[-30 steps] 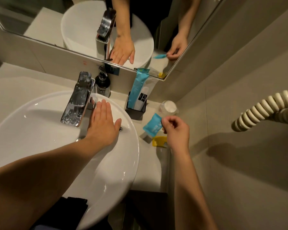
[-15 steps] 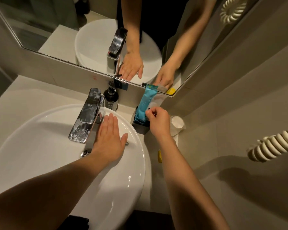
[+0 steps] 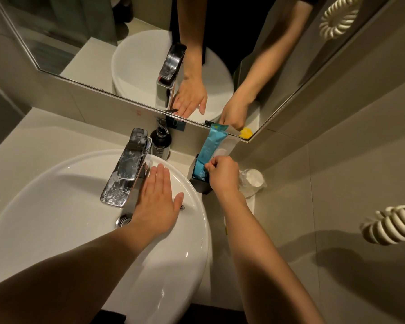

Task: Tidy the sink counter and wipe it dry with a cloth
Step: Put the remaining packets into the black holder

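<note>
My left hand (image 3: pixel 158 204) lies flat, fingers apart, on the rim of the white basin (image 3: pixel 56 220) just right of the chrome tap (image 3: pixel 126 167). My right hand (image 3: pixel 222 175) is closed over a small blue packet (image 3: pixel 200 170), holding it in the top of the black holder (image 3: pixel 200 185) on the counter (image 3: pixel 33 129). A tall blue packet (image 3: pixel 212 145) stands in the same holder. A sliver of a yellow item (image 3: pixel 225 231) shows beside my right forearm. No cloth is visible.
A dark pump bottle (image 3: pixel 160 142) stands behind the tap. A wrapped cup (image 3: pixel 253 181) sits in the corner right of the holder. The mirror (image 3: pixel 150 54) runs along the back wall. A coiled cream cord (image 3: pixel 393 226) hangs at the right wall.
My right hand carried the small blue packet from the counter up to the black holder. The view tilted up and left. The left hand stayed on the basin rim.
</note>
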`<act>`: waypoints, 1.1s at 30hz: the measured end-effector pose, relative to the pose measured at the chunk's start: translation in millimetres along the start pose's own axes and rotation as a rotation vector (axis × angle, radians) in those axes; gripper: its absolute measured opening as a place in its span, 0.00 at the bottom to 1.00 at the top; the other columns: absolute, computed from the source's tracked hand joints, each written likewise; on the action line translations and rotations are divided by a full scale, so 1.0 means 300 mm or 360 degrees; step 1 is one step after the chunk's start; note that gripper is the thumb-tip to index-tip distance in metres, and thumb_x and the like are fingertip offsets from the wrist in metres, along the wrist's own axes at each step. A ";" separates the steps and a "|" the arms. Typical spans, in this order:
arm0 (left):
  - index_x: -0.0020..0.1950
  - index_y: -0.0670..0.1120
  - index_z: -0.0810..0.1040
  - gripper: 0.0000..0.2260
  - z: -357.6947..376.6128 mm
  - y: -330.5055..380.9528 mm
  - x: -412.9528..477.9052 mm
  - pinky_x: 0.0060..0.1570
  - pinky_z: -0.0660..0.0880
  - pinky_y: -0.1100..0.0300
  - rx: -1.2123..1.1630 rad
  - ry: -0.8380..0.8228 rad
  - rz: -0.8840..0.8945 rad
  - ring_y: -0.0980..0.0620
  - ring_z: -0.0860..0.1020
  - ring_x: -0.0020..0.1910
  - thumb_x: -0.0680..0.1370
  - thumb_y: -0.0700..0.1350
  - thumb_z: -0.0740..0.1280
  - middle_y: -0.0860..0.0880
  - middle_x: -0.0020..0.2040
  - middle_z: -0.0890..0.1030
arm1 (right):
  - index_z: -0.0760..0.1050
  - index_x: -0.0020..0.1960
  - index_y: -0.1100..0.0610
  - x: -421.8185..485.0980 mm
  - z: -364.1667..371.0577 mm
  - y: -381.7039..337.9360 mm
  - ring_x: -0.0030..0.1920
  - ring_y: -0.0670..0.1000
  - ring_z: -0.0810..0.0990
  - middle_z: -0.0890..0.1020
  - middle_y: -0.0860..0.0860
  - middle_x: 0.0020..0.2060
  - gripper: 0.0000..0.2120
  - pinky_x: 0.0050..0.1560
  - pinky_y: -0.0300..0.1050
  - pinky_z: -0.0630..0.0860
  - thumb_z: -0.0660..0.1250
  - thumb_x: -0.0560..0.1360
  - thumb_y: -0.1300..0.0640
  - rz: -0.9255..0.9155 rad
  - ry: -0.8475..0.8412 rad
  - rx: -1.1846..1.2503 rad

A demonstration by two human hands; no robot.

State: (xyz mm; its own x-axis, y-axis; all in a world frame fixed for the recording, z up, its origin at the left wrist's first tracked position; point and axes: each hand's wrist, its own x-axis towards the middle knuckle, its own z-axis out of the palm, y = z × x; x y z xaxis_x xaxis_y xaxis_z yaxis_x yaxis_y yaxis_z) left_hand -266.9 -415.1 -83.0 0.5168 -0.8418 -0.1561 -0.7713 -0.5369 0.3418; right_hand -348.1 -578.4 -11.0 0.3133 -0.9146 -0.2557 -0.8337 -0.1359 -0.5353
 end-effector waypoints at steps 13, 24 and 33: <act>0.81 0.41 0.36 0.36 -0.016 0.005 -0.003 0.78 0.37 0.49 0.0027 -0.0064 -0.0011 0.44 0.36 0.81 0.83 0.62 0.44 0.41 0.83 0.37 | 0.84 0.44 0.55 -0.125 -0.075 0.134 0.37 0.49 0.86 0.86 0.52 0.37 0.06 0.36 0.41 0.83 0.72 0.79 0.56 0.0188 0.0334 0.0823; 0.81 0.41 0.37 0.36 -0.009 0.006 -0.001 0.80 0.41 0.46 0.0019 -0.0075 -0.0038 0.44 0.37 0.82 0.83 0.62 0.46 0.42 0.83 0.38 | 0.79 0.46 0.55 -0.221 -0.068 0.493 0.47 0.56 0.83 0.84 0.53 0.45 0.05 0.50 0.51 0.80 0.75 0.74 0.57 0.0525 0.0040 0.0179; 0.81 0.42 0.37 0.36 0.005 -0.003 0.006 0.80 0.41 0.46 0.0007 -0.0078 -0.0053 0.45 0.37 0.82 0.83 0.62 0.46 0.43 0.83 0.38 | 0.76 0.62 0.58 -0.229 0.015 0.551 0.50 0.52 0.74 0.74 0.55 0.58 0.21 0.51 0.43 0.72 0.77 0.73 0.57 0.0402 -0.0122 -0.0124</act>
State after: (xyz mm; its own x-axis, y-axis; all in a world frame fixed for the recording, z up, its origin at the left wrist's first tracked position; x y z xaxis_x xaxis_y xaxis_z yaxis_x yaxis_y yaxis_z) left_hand -265.8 -416.1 -85.0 0.5232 -0.8252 -0.2127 -0.7557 -0.5647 0.3316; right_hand -505.5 -536.3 -85.6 0.1222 -0.8922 -0.4348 -0.9212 0.0611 -0.3843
